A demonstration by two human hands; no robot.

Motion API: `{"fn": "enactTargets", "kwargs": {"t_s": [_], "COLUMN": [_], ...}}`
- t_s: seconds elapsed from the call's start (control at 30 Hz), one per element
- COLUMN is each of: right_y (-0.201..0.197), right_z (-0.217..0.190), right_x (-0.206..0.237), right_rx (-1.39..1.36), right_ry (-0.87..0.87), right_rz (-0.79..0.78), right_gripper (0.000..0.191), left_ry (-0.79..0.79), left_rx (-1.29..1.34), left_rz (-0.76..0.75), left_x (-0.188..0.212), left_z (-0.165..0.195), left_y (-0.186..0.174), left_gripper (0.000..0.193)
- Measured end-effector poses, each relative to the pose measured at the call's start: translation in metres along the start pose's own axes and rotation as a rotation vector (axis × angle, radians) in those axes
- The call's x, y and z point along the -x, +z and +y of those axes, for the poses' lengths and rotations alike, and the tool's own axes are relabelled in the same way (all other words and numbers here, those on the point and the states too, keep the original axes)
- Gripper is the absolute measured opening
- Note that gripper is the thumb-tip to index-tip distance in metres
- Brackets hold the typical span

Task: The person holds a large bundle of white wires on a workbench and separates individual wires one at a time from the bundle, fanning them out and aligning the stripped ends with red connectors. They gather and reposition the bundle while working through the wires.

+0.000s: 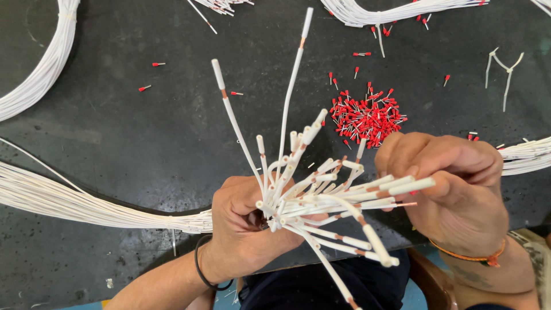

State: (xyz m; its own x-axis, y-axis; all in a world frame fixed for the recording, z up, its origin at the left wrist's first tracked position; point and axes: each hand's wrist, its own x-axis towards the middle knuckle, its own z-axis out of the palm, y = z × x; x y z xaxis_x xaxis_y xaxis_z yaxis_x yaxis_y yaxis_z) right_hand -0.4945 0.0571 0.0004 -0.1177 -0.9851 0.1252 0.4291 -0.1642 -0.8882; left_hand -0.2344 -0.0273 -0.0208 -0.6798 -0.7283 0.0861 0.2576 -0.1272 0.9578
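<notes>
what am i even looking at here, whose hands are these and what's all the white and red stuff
This is one picture from a camera worn on a person's head, looking down at their own two bare hands above a dark work table. The left hand grips a bundle of thin white wires, whose loose ends fan out like a brush. Many ends show a short copper band where the covering has been cut. The right hand pinches among those ends; what it holds exactly is hidden by the fingers. On the table beyond lies a pile of small red wire-end sleeves, with a few scattered around. More white wire bunches lie along the edges, and white cable ties at the upper right.
</notes>
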Motion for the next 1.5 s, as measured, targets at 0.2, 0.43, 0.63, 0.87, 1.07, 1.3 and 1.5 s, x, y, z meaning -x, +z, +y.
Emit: {"fn": "enactTargets", "kwargs": {"t_s": [0.2,0.43,0.63,0.87,1.07,1.3,1.5], "right_y": [0.001,0.002,0.001,0.007,0.016,0.008,0.005], "right_z": [0.000,-0.001,-0.002,-0.005,-0.017,-0.014,-0.018], "right_x": [0.003,0.004,0.007,0.009,0.009,0.002,-0.013], "right_rx": [-0.038,-0.080,-0.068,0.172,0.694,0.893,0.965], "right_ry": [0.011,0.013,0.017,-0.137,-0.305,-0.389,-0.436], "right_rz": [0.004,-0.008,0.009,0.001,-0.011,-0.006,-0.105], "right_gripper": [0.024,0.024,0.021,0.021,0.014,0.017,0.015], "left_ry": [0.041,0.043,0.022,0.012,-0.034,-0.008,-0.029], "left_rx": [0.021,0.016,0.063,0.081,0.070,0.090,-0.013], "left_rz": [-0.023,-0.021,-0.020,-0.020,0.007,0.003,0.008], "left_x": [0.000,-0.001,0.000,0.001,0.002,0.001,0.000], "left_z": [-0.002,-0.002,-0.004,-0.005,-0.004,-0.002,0.002], "left_y": [-0.002,-0.002,-0.002,-0.002,-0.002,0.000,-0.001], "left_gripper": [0.022,0.022,0.023,0.026,0.030,0.026,0.024]}}
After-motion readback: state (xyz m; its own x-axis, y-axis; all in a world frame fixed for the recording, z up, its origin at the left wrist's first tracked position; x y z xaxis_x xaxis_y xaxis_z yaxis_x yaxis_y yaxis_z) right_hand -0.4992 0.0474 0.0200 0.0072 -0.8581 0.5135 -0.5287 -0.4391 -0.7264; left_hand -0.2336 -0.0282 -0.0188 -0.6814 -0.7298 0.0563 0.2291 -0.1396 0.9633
